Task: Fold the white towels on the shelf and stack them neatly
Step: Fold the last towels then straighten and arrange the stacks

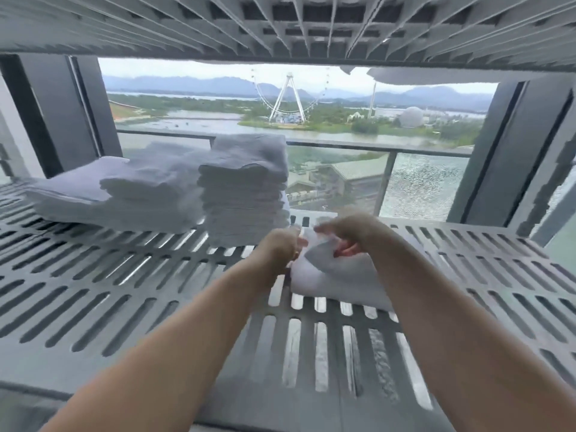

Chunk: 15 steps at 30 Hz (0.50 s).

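White towel (pixel 330 272) between both hands

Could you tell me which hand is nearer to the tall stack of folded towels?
Left. The left hand is just right of the tall stack; the right hand is farther right.

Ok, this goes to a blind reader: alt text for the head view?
Both hands, left and right, hold a white towel on a slotted grey shelf. A tall stack of folded towels stands behind them, a lower pile further left.
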### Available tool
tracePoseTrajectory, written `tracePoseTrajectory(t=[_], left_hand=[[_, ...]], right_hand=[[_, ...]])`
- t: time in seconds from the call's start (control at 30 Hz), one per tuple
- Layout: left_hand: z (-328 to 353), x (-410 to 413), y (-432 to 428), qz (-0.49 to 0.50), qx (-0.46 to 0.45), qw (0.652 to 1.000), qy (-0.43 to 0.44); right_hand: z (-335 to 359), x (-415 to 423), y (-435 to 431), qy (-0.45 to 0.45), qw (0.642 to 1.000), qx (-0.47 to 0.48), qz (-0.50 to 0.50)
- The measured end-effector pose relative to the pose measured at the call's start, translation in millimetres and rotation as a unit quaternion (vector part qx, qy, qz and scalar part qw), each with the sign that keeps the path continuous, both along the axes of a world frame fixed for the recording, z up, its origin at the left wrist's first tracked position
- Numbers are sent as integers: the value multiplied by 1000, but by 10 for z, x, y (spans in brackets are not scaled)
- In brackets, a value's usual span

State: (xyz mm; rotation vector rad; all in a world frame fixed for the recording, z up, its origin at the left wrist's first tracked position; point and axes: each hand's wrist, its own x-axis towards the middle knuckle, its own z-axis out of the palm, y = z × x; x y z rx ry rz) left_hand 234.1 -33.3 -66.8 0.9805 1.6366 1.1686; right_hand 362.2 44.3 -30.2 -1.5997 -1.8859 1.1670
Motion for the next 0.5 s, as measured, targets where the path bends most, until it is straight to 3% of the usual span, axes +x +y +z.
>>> tracePoseTrajectory(t=[0.1,0.17,0.37,0.43,0.5], left_hand=[[-75,-157,54,-62,8,995,-76],[-81,-235,99,-77,23,995,-66],[-202,-325,345,-72,66,994,57],[-156,-353,411,-13,123,976,178],[-80,-329,422,9,204,952,230]], right_hand=[[-133,-142,36,-3,985,165,-60],[-231,-154,12,-14,966,248,-65],[-445,-28,-195,-129,942,297,89],[-527,6,-263,-152,926,331,100],[-610,26,-327,-159,909,375,90]])
